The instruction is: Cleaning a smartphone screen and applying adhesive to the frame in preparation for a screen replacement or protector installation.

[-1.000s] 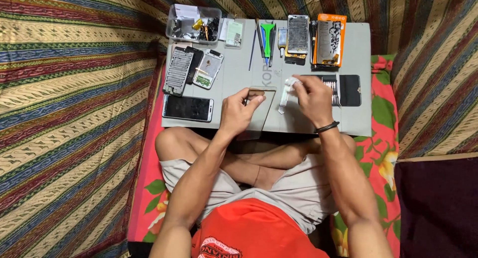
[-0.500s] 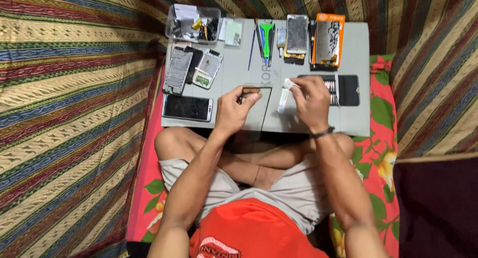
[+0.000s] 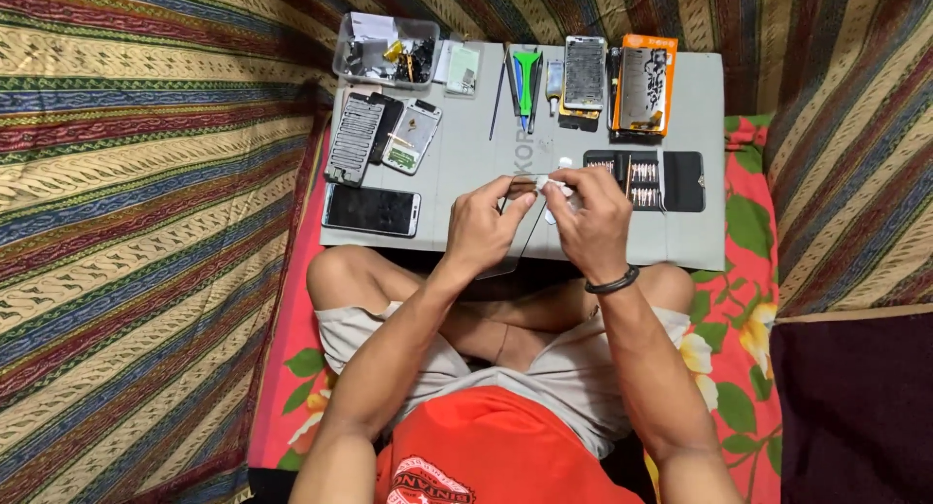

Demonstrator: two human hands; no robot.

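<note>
Both hands have been drawn together: left hand [image 3: 483,224] steadies a clear glass panel [image 3: 513,234]; right hand [image 3: 590,219] pinches a small white wipe [image 3: 555,186], grip closed.

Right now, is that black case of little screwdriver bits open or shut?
Open: the bit case lies spread flat on the grey mat, its rows of bits showing.

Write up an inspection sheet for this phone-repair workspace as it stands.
Surface: grey work mat across the lap.
Job's things: thin clear sheet and small white wad, pinched between both hands.
Clutter: intact phone, opened phone bodies, parts tub, screwdriver-bit case, orange case, green tool.
Hands: left hand and right hand meet at mat centre.
Cables: nothing seen.
Surroundings: striped cloth, floral cushion.
</note>
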